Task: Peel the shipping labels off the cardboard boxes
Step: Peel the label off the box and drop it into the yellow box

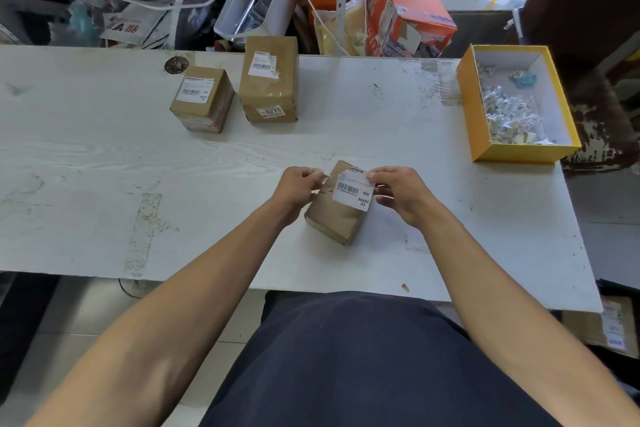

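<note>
You were in the middle of stripping the label from the small cardboard box that lay on the white table, between your two hands. Your right hand had thumb and forefinger closed together on the label's upper right corner, just where the paper met your fingertips. Your left hand was curled at the box's upper left edge, and its fingers seemed to pinch a small torn scrap of label; I could not tell whether that scrap was free or still attached. Most of the label, barcode and all, still looked stuck flat on the box face below your right fingers.

I judged the next move to call for a slow, low pull from that pinched corner toward you, with the left fingers bracing the box (thin label paper looks apt to tear). Beyond your fingers two more labelled boxes waited, and the yellow tray of scraps sat well off to the right.
</note>
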Available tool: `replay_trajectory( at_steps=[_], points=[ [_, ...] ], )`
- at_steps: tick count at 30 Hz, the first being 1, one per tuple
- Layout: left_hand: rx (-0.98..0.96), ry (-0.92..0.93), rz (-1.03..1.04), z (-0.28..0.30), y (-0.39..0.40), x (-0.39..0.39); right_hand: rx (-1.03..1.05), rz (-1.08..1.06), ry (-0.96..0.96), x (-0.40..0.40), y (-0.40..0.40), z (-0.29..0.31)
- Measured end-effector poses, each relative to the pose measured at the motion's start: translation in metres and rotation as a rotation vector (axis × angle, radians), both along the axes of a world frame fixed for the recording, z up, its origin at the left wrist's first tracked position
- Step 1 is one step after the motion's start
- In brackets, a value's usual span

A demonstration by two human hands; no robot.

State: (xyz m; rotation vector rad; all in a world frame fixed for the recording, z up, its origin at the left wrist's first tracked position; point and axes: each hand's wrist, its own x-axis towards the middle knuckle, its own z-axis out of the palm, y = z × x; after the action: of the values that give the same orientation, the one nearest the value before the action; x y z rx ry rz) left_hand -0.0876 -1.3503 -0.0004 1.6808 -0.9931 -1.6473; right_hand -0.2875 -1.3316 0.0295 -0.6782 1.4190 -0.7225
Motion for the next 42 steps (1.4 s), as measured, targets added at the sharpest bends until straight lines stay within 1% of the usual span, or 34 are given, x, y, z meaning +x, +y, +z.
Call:
replay_trajectory(
  at_steps=[2, 4, 10, 16, 19, 22, 24, 28, 30, 32, 35, 38, 40, 42],
  points=[
    [0.046, 0.073, 0.053, 0.001, 0.001, 0.001, 0.0, -0.042, -0.012, -0.005, 0.001, -0.001],
    [0.07, 0.1, 0.078, 0.0, -0.001, 0.003, -0.003, -0.08, -0.028, -0.01, 0.002, -0.001],
    [0.085, 0.085, 0.151, -0.001, -0.009, 0.007, -0.009, -0.167, -0.088, -0.02, 0.002, -0.003],
    [0.065, 0.128, 0.148, 0.004, -0.014, 0.005, -0.031, -0.241, -0.186, -0.02, -0.002, -0.001],
    [-0.02, 0.129, 0.071, 0.007, -0.015, 0.004, -0.09, -0.327, -0.213, -0.021, -0.007, 0.002],
    [-0.144, 0.009, -0.143, 0.003, -0.013, 0.005, -0.198, -0.357, -0.159, -0.019, -0.008, 0.004],
    [-0.191, -0.08, -0.282, 0.002, -0.008, 0.003, -0.259, -0.318, -0.058, -0.016, -0.006, 0.001],
    [-0.265, -0.125, -0.477, -0.006, 0.0, -0.004, -0.348, -0.112, 0.256, -0.01, 0.003, -0.012],
    [-0.286, -0.126, -0.479, -0.013, 0.004, -0.007, -0.382, 0.013, 0.377, -0.008, 0.011, -0.019],
    [-0.301, -0.133, -0.435, -0.017, 0.009, -0.01, -0.415, 0.119, 0.461, -0.007, 0.018, -0.025],
    [-0.328, -0.096, -0.359, -0.019, 0.018, -0.015, -0.43, 0.259, 0.551, -0.008, 0.028, -0.036],
    [-0.307, -0.037, -0.318, -0.02, 0.028, -0.018, -0.444, 0.368, 0.584, -0.009, 0.034, -0.041],
    [-0.31, -0.082, -0.364, -0.02, 0.032, -0.017, -0.45, 0.422, 0.591, -0.01, 0.036, -0.04],
    [-0.347, -0.146, -0.456, -0.02, 0.031, -0.012, -0.447, 0.471, 0.601, -0.011, 0.038, -0.038]
  ],
)
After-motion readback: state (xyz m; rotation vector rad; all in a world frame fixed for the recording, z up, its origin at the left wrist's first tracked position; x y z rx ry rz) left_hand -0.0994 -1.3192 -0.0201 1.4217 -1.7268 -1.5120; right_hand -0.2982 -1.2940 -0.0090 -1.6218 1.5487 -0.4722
